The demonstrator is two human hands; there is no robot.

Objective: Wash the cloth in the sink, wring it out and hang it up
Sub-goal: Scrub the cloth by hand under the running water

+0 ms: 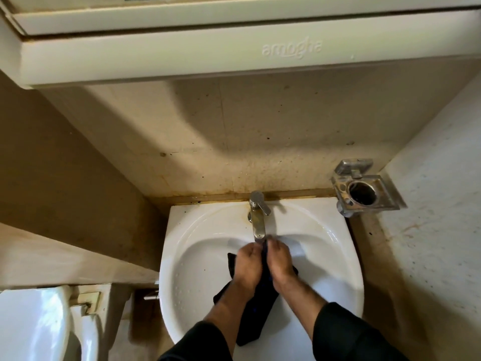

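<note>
A dark cloth [256,306] hangs in the white sink [197,277], its lower end draped toward the front rim. My left hand [247,264] and my right hand [281,261] grip its upper part side by side, right under the spout of the metal tap [257,217]. The fingers of both hands curl round the fabric, which bunches between them. Whether water runs from the tap I cannot tell.
A metal holder [364,190] with a round opening is fixed to the wall right of the sink. A white toilet tank [33,324] stands at the lower left. A cream cabinet [234,48] overhangs the sink from above.
</note>
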